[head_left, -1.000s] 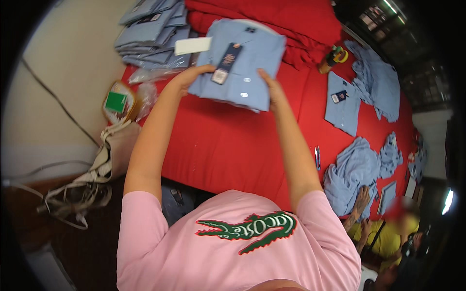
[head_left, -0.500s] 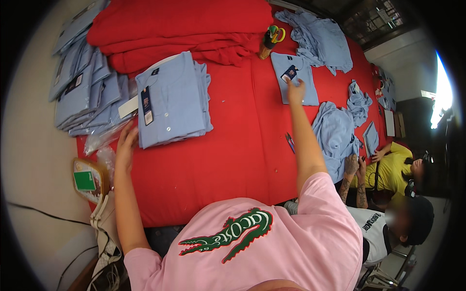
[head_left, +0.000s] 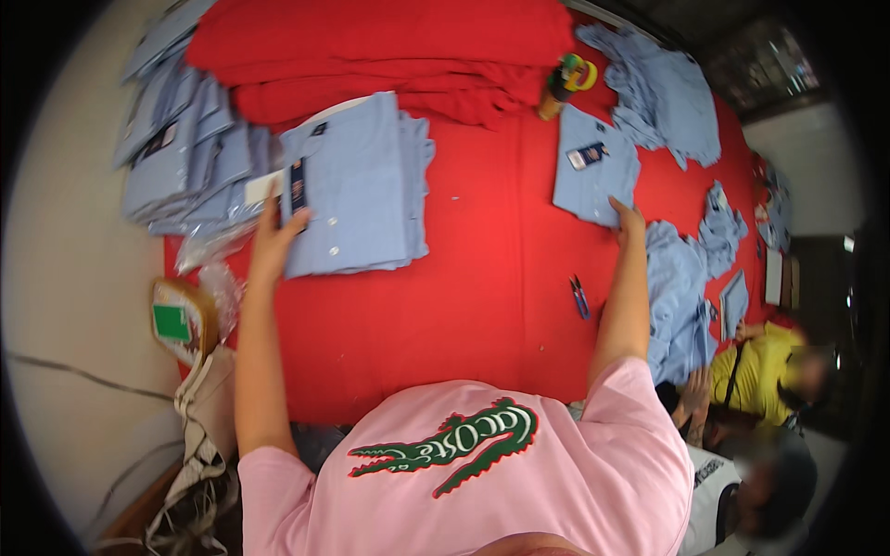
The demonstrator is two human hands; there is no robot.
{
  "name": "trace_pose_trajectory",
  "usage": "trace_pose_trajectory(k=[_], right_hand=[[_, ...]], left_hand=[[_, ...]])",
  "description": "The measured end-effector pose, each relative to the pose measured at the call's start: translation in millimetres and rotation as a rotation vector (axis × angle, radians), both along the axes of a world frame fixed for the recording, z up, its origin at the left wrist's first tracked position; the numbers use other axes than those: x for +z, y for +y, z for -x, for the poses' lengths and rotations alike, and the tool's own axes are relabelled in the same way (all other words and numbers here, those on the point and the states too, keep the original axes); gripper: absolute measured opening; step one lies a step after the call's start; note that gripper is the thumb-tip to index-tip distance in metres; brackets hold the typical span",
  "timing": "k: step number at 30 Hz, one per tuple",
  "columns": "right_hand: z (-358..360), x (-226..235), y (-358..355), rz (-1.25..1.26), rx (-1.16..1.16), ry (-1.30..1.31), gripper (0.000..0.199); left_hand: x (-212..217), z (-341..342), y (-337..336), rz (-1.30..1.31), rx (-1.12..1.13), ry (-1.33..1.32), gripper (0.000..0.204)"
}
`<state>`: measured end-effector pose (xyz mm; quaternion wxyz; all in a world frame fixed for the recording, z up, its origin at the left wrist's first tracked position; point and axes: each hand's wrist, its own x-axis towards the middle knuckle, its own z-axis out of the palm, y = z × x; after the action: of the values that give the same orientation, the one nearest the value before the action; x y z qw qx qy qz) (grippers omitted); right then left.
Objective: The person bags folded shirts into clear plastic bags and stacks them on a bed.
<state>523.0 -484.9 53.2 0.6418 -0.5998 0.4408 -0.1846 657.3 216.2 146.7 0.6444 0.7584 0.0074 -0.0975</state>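
Note:
A pile of folded light-blue shirts [head_left: 366,185] lies on the red-covered table, the top one bearing a dark hang tag [head_left: 298,183]. My left hand [head_left: 272,239] is at the pile's left edge, thumb over the shirt front and forefinger stretched out by a white card [head_left: 263,190]; its other fingers are partly hidden. Farther right, another folded blue shirt [head_left: 603,185] with a dark tag [head_left: 587,156] lies at a slant. My right hand [head_left: 629,221] pinches its near right corner, thumb on top and fingers mostly out of sight.
Bagged folded shirts [head_left: 190,157] are heaped at the left. Folded red cloth [head_left: 389,46] lies at the back, near a holder with yellow-handled scissors [head_left: 567,83]. Thread snips [head_left: 579,296] lie by my right forearm. Loose blue shirts [head_left: 675,292] and co-workers [head_left: 756,375] are at the right.
My right hand has gone from the single shirt's tag to its near right corner, and that shirt is turned. My left hand has moved up along the pile's left edge, thumb now over it.

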Motion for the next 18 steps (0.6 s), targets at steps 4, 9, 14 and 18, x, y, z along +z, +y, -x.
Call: trace_pose_trajectory(k=[4, 9, 14, 18], right_hand=[[33.1, 0.2, 74.0, 0.051, 0.040, -0.005, 0.060], [53.2, 2.4, 200.6, -0.005, 0.112, -0.086, 0.058], [31.7, 13.8, 245.4, 0.085, 0.200, -0.047, 0.064], [37.4, -11.3, 220.3, 0.495, 0.281, -0.077, 0.071]], left_hand=[[-15.5, 5.9, -24.3, -0.309, 0.020, -0.225, 0.110], [24.0, 32.3, -63.8, -0.673, -0.025, -0.288, 0.117], [16.6, 13.7, -61.3, -0.577, 0.034, -0.102, 0.117], [4.6, 9.2, -33.2, -0.324, 0.042, -0.200, 0.108]])
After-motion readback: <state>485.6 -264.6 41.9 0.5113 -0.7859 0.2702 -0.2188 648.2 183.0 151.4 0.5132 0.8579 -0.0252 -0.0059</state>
